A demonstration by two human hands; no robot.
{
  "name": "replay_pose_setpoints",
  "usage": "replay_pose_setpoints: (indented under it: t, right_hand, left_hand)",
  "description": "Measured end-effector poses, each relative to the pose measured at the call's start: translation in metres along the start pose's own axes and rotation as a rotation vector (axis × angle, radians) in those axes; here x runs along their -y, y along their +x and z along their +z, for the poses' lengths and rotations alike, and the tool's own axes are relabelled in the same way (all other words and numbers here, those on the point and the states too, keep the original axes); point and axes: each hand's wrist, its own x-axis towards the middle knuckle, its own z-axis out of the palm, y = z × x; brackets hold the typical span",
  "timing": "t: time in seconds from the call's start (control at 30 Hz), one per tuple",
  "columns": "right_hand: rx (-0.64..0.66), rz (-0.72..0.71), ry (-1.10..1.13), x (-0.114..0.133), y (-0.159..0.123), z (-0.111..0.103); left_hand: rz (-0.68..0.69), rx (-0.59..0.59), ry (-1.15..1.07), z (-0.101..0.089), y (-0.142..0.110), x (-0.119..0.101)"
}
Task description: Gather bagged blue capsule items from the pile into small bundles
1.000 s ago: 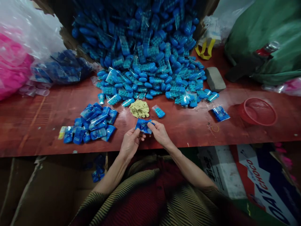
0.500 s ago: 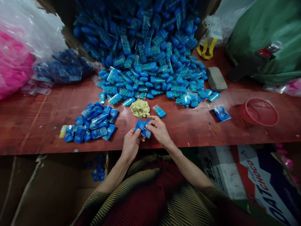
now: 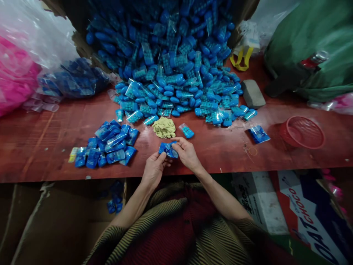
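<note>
Between my two hands is a small blue printed packet (image 3: 168, 149), held just above the front of the red table. My left hand (image 3: 154, 165) pinches its left end between thumb and fingers. At its right end, the thumb and forefinger of my right hand (image 3: 187, 152) are closed on it. Just beyond the packet lie a crumpled yellow-green lump (image 3: 164, 127) and one clear bottle of blue beads (image 3: 186, 130). To the left is a pile of blue packets (image 3: 110, 141).
Blue bead-filled bottles (image 3: 176, 81) spill from a large box at the back. On the right are a red plastic basket (image 3: 302, 132), a single blue packet (image 3: 258, 134) and a grey block (image 3: 253, 94). An open cardboard box (image 3: 55, 221) stands below the table's left front.
The packet in my hands has turned and shifted slightly, now lying flatter between my fingers. My right hand has moved a little; both hands keep hold.
</note>
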Motion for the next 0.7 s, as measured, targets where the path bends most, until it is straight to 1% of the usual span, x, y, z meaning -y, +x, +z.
replay_pose_setpoints:
  t: [0.1,0.13,0.17,0.23,0.3,0.37,0.43,0.5,0.57,0.63,0.7]
  right_hand:
    - [0.114,-0.056,-0.112,0.008,0.002,-0.008]
    - [0.141,-0.077,-0.16,0.011,0.003,-0.011]
    - [0.143,-0.102,-0.222,0.015,0.005,-0.013]
    - [0.063,-0.162,-0.417,0.021,0.012,-0.02]
    - [-0.062,-0.19,-0.693,0.025,0.022,-0.028]
    - [-0.123,-0.143,-0.96,0.025,0.035,-0.035]
    - [-0.093,-0.055,-1.139,0.022,0.049,-0.041]
    - [-0.034,0.009,-1.228,0.019,0.061,-0.045]
    - [0.001,0.044,-1.258,0.017,0.068,-0.048]
    - [-0.011,0.062,-1.242,0.015,0.071,-0.054]
    - [-0.04,0.049,-1.167,0.013,0.07,-0.062]
  left_hand:
    - [0.008,-0.006,0.039,-0.005,0.0,-0.003]
    - [0.007,-0.016,0.03,-0.006,0.0,-0.004]
    - [0.0,-0.021,0.011,-0.007,0.0,-0.004]
    - [-0.035,-0.011,-0.041,-0.008,0.0,-0.003]
    - [-0.085,0.011,-0.092,-0.008,0.001,-0.001]
    - [-0.131,0.004,-0.139,-0.007,0.001,0.001]
    - [-0.181,-0.028,-0.182,-0.005,0.001,0.003]
    - [-0.224,-0.071,-0.22,-0.003,0.001,0.003]
    - [-0.258,-0.114,-0.253,-0.001,0.0,0.002]
    - [-0.279,-0.168,-0.287,0.002,-0.001,0.001]
    - [-0.295,-0.211,-0.319,0.003,-0.001,-0.001]
